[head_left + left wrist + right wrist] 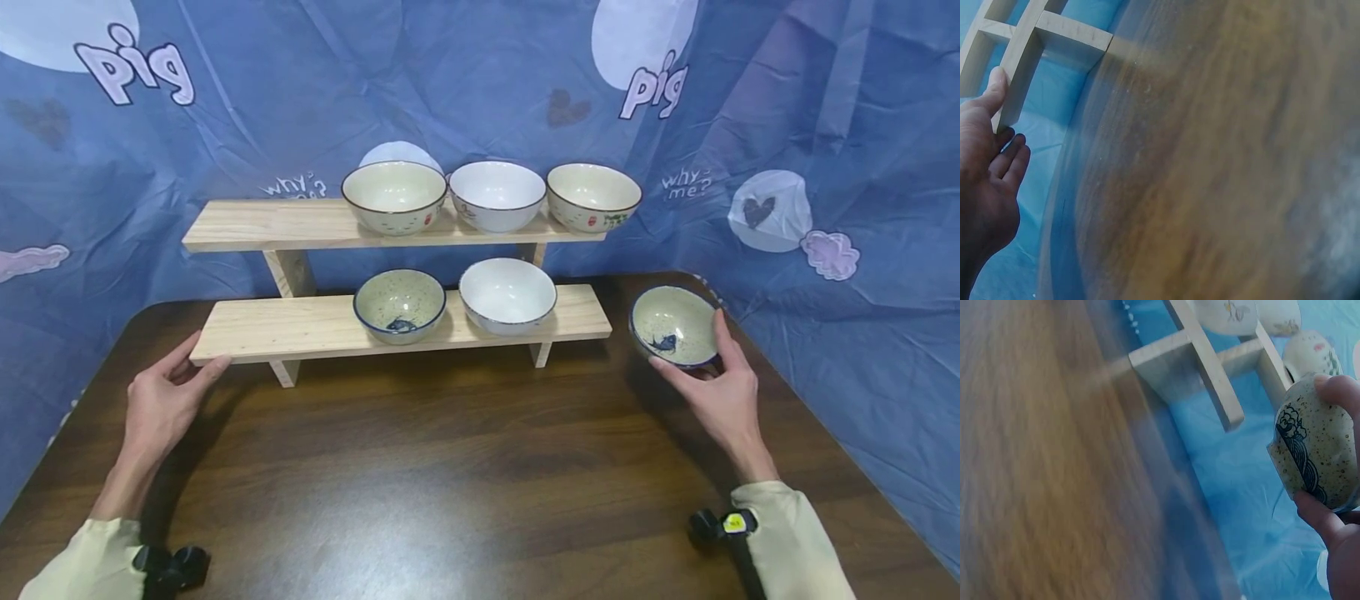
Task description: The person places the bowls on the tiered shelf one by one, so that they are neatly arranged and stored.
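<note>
My right hand grips a speckled bowl with a blue rim, off the right end of the wooden shelf. Its thumb and fingers span the bowl's side, and the mouth faces up toward the head camera. In the right wrist view a dark wave pattern marks the outside of this speckled bowl. At the shelf's other end, my left hand pinches the corner of the lower board between thumb and fingers. On that board sit a matching speckled bowl and a white bowl.
The upper board carries a cream bowl, a white bowl and another cream bowl, side by side toward its right end. The two-tier shelf stands toward the back of a dark wooden table. Behind hangs a blue printed cloth.
</note>
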Demonstrator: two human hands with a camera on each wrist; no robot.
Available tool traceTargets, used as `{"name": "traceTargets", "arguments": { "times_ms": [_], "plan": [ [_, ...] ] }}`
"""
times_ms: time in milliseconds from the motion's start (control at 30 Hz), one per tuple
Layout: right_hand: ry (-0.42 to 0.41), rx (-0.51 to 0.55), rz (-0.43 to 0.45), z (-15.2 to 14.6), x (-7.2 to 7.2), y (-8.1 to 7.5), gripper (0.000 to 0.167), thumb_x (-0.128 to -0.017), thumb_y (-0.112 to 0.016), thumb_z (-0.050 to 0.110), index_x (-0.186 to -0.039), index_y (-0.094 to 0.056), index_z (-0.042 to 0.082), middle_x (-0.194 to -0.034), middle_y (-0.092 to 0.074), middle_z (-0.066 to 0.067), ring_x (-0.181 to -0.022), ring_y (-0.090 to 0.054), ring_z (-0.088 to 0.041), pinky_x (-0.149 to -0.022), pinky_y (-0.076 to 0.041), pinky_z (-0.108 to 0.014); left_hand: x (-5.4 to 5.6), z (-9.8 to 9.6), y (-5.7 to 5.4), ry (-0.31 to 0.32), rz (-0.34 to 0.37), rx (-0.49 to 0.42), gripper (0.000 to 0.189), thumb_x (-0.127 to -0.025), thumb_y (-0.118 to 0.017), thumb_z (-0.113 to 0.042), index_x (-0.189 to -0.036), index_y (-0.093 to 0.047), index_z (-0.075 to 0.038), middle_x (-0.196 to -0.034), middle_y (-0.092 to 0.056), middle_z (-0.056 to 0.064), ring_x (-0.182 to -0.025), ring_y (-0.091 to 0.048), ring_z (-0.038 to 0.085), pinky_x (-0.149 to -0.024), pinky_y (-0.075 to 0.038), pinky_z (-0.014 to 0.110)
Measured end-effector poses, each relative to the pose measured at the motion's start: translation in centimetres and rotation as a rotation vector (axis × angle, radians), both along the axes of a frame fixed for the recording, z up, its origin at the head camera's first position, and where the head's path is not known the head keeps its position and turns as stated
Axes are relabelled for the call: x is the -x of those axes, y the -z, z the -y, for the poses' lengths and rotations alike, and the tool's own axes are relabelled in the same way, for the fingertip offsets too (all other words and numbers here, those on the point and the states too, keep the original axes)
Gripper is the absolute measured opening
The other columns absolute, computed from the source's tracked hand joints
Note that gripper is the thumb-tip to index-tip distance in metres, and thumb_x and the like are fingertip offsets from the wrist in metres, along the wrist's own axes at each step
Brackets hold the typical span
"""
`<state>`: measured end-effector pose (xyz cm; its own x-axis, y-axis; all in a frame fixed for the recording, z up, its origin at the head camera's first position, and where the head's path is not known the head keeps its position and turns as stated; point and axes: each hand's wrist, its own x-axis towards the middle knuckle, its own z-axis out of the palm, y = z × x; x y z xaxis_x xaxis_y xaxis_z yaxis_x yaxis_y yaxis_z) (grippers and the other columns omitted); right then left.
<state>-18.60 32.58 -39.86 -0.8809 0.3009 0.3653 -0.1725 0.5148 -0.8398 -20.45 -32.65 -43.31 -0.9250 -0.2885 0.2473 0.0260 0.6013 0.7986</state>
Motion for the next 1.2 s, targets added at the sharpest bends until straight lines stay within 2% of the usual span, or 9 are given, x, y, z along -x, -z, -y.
{"name": "traceTargets", "arguments": {
  "times_ms": [233, 400, 633, 933, 1200],
  "plan": [
    [-0.047, -0.008, 0.008, 1.5, 0.9, -0.5, 0.106, -0.077, -0.09, 0.005, -0.164, -0.029, 0.013, -0.164, -0.034, -0.013, -0.135, -0.046, -0.031, -0.087, -0.044, -0.009, -0.1, 0.1, 0.0, -0.007, -0.001, 0.016, 0.067, -0.097, -0.074, -0.036, -0.153, -0.05, -0.008, -0.136, -0.058, 0.029, -0.096, -0.051, -0.017, -0.073, -0.04, 0.002],
    [-0.091, 0.008, 0.001, 2.6, 1.7, -0.6, 0.103, -0.079, -0.089, 0.008, -0.163, -0.03, 0.012, -0.165, -0.033, -0.012, -0.135, -0.047, -0.031, -0.093, -0.045, -0.014, 0.0, 0.1, 0.1, -0.005, -0.004, 0.022, 0.067, -0.097, -0.074, -0.036, -0.153, -0.051, -0.007, -0.135, -0.059, 0.029, -0.092, -0.049, -0.02, -0.072, -0.039, 0.002],
    [-0.104, -0.044, -0.001, 3.6, 3.2, -0.8, 0.101, -0.081, -0.09, 0.016, -0.162, -0.03, 0.007, -0.165, -0.033, -0.011, -0.138, -0.045, -0.026, -0.098, -0.045, -0.021, 0.0, 0.1, 0.2, -0.004, -0.004, 0.017, 0.067, -0.098, -0.074, -0.036, -0.153, -0.05, -0.007, -0.135, -0.059, 0.029, -0.093, -0.05, -0.019, -0.073, -0.04, 0.002],
    [-0.131, -0.092, 0.009, 4.9, 4.9, -1.1, 0.102, -0.081, -0.091, 0.024, -0.162, -0.031, 0.003, -0.164, -0.033, -0.014, -0.138, -0.046, -0.029, -0.096, -0.044, -0.016, -0.1, 0.1, 0.0, -0.002, 0.002, 0.023, 0.067, -0.097, -0.074, -0.036, -0.153, -0.05, -0.007, -0.135, -0.058, 0.029, -0.095, -0.051, -0.018, -0.073, -0.039, 0.002],
    [-0.145, -0.124, 0.044, 5.5, 5.6, -1.4, 0.104, -0.082, -0.09, 0.03, -0.162, -0.029, 0.002, -0.165, -0.032, -0.016, -0.141, -0.043, -0.03, -0.108, -0.042, -0.042, -0.1, 0.1, 0.0, -0.003, 0.005, 0.03, 0.068, -0.097, -0.074, -0.037, -0.154, -0.05, -0.008, -0.135, -0.059, 0.028, -0.094, -0.051, -0.018, -0.073, -0.039, 0.002]
  ]
}}
